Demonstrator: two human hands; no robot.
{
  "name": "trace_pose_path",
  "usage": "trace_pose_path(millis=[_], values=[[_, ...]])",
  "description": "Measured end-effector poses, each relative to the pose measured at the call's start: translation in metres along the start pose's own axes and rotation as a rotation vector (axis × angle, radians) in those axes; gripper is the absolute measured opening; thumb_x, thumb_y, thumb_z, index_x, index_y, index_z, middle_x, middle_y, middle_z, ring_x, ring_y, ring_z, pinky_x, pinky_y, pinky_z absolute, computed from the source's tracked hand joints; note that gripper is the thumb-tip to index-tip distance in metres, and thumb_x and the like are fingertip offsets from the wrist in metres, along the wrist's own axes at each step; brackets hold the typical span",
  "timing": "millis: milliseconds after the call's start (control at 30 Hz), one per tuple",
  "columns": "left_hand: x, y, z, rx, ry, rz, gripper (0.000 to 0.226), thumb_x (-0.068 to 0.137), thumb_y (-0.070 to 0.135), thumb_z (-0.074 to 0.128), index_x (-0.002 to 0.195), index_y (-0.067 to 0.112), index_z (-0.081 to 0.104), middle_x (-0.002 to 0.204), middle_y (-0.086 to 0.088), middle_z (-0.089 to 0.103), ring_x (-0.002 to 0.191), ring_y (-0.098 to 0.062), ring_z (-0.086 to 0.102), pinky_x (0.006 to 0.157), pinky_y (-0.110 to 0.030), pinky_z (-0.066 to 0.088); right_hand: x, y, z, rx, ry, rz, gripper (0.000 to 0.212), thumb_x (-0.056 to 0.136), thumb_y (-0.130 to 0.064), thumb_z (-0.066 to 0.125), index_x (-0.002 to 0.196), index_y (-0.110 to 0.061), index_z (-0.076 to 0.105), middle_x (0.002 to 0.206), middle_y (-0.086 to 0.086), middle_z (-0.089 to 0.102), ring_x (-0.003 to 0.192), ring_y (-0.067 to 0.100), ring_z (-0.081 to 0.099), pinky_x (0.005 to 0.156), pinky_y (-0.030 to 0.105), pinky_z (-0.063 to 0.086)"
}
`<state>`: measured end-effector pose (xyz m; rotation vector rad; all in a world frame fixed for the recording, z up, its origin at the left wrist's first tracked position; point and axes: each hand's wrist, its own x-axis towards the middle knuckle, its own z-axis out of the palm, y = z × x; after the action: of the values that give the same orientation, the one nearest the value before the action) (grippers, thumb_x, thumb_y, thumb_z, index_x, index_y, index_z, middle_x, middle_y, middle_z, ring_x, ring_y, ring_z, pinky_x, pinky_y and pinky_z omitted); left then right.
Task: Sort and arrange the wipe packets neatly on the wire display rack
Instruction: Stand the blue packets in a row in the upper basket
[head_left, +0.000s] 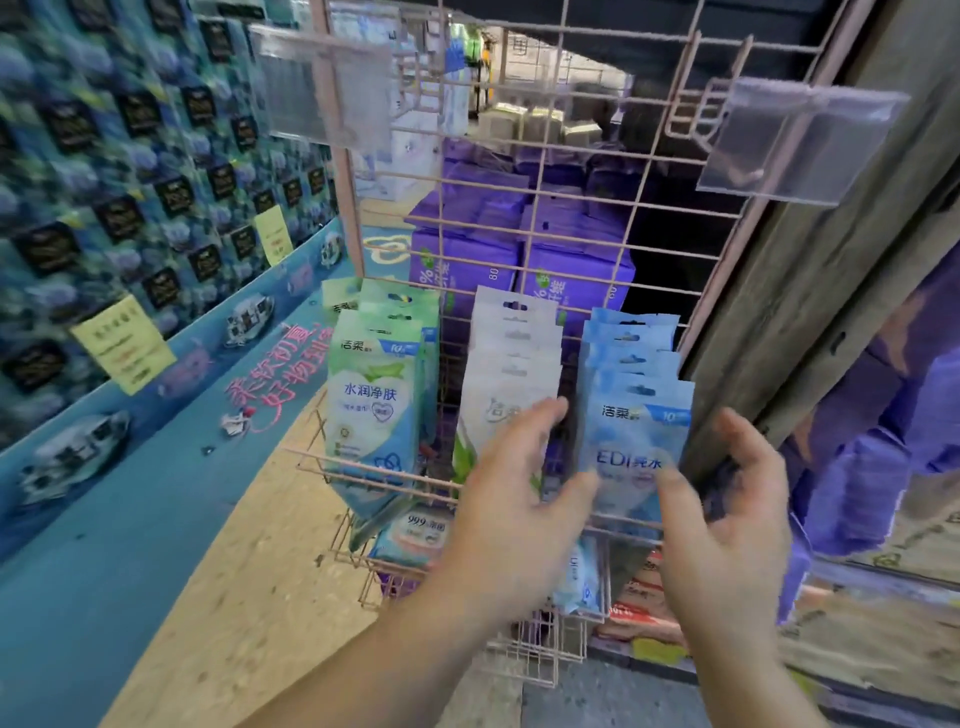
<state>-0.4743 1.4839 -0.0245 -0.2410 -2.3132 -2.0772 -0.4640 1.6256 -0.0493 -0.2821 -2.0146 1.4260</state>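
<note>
A pink wire display rack (540, 176) stands in front of me. Three stacks of wipe packets hang on it: green ones (374, 395) at the left, white ones (511, 358) in the middle, light blue ones (631, 389) at the right. My left hand (514, 493) is spread in front of the white stack, fingers apart, holding nothing. My right hand (727, 509) hovers open just right of the blue stack, thumb near the front packet's lower edge. More packets (415, 535) lie in a lower wire tier, partly hidden by my arms.
Purple boxed goods (467, 260) are stacked behind the rack. A blue patterned display wall (130, 182) runs along the left with yellow tags (124, 343). Clear plastic label holders (800, 140) jut from upper hooks. A wooden post (831, 260) borders the right.
</note>
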Motion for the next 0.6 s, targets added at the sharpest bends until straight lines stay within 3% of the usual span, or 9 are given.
trace_pose_path(millis=[33, 100, 167, 267, 300, 367, 433, 467, 600], values=[[-0.002, -0.002, -0.017, 0.041, 0.163, 0.078, 0.050, 0.084, 0.021, 0.066, 0.119, 0.051, 0.048, 0.131, 0.021, 0.049, 0.116, 0.010, 0.048, 0.100, -0.016, 0.039, -0.010, -0.010, 0.007, 0.026, -0.024, -0.055, 0.048, 0.075, -0.039, 0.057, 0.122, -0.045, 0.051, 0.128, -0.007, 0.058, 0.124, 0.012, 0.052, 0.108, 0.038, 0.040], [0.006, -0.008, -0.058, 0.056, 0.524, 0.117, 0.046, 0.083, 0.018, 0.068, 0.113, 0.046, 0.049, 0.126, 0.010, 0.052, 0.110, 0.002, 0.052, 0.096, -0.025, 0.046, -0.030, -0.030, 0.031, 0.121, -0.244, -0.062, 0.039, 0.075, -0.041, 0.055, 0.111, -0.055, 0.054, 0.121, -0.018, 0.061, 0.118, 0.002, 0.055, 0.102, 0.022, 0.041], [0.022, -0.014, -0.100, 0.052, 0.692, 0.022, 0.055, 0.082, 0.019, 0.068, 0.129, 0.034, 0.044, 0.134, 0.003, 0.048, 0.118, -0.009, 0.050, 0.103, -0.033, 0.042, -0.043, -0.045, 0.063, 0.211, -0.528, 0.033, 0.046, 0.077, -0.037, 0.058, 0.117, -0.058, 0.048, 0.131, -0.026, 0.055, 0.121, -0.010, 0.050, 0.099, 0.009, 0.038], [0.051, -0.026, -0.149, 0.108, 0.464, -0.158, 0.086, 0.077, 0.021, 0.074, 0.147, 0.021, 0.025, 0.147, 0.005, 0.039, 0.132, -0.014, 0.039, 0.104, -0.030, 0.034, -0.042, -0.054, 0.115, 0.153, -0.729, 0.136, 0.070, 0.088, -0.021, 0.058, 0.147, -0.037, 0.024, 0.129, -0.040, 0.035, 0.112, -0.023, 0.047, 0.082, -0.003, 0.036], [0.061, -0.031, -0.161, 0.101, 0.340, -0.189, 0.087, 0.071, 0.024, 0.076, 0.144, 0.023, 0.030, 0.142, 0.011, 0.042, 0.129, -0.013, 0.039, 0.100, -0.028, 0.035, -0.038, -0.058, 0.132, 0.104, -0.742, 0.165, 0.075, 0.090, -0.018, 0.056, 0.152, -0.031, 0.015, 0.129, -0.039, 0.035, 0.113, -0.016, 0.051, 0.080, 0.000, 0.037], [0.076, -0.034, -0.176, 0.103, 0.132, -0.242, 0.093, 0.058, 0.033, 0.076, 0.140, 0.021, 0.035, 0.139, 0.018, 0.039, 0.128, -0.007, 0.036, 0.102, -0.029, 0.035, -0.028, -0.064, 0.164, 0.039, -0.691, 0.244, 0.083, 0.086, -0.022, 0.055, 0.153, -0.030, 0.007, 0.141, -0.021, 0.043, 0.119, 0.004, 0.052, 0.096, 0.016, 0.040], [0.091, -0.039, -0.187, 0.063, 0.013, -0.259, 0.104, 0.050, 0.037, 0.078, 0.142, 0.017, 0.034, 0.147, 0.008, 0.043, 0.133, -0.010, 0.041, 0.109, -0.038, 0.035, -0.019, -0.069, 0.189, 0.029, -0.597, 0.375, 0.089, 0.071, -0.030, 0.055, 0.150, -0.031, 0.016, 0.139, -0.005, 0.054, 0.120, 0.021, 0.056, 0.103, 0.041, 0.045], [0.097, -0.039, -0.190, 0.042, -0.033, -0.243, 0.094, 0.052, 0.032, 0.078, 0.136, 0.017, 0.041, 0.140, 0.002, 0.053, 0.128, -0.013, 0.049, 0.107, -0.038, 0.039, -0.014, -0.070, 0.197, 0.039, -0.553, 0.433, 0.088, 0.063, -0.031, 0.055, 0.146, -0.030, 0.024, 0.134, -0.002, 0.059, 0.116, 0.025, 0.059, 0.100, 0.046, 0.048], [0.108, -0.037, -0.194, 0.012, -0.182, -0.158, 0.066, 0.063, 0.012, 0.068, 0.126, 0.023, 0.052, 0.119, 0.002, 0.068, 0.106, -0.010, 0.065, 0.084, -0.024, 0.051, -0.003, -0.061, 0.215, 0.208, -0.510, 0.533, 0.093, 0.049, -0.020, 0.059, 0.139, -0.031, 0.035, 0.110, 0.002, 0.070, 0.098, 0.026, 0.068, 0.089, 0.052, 0.055]])
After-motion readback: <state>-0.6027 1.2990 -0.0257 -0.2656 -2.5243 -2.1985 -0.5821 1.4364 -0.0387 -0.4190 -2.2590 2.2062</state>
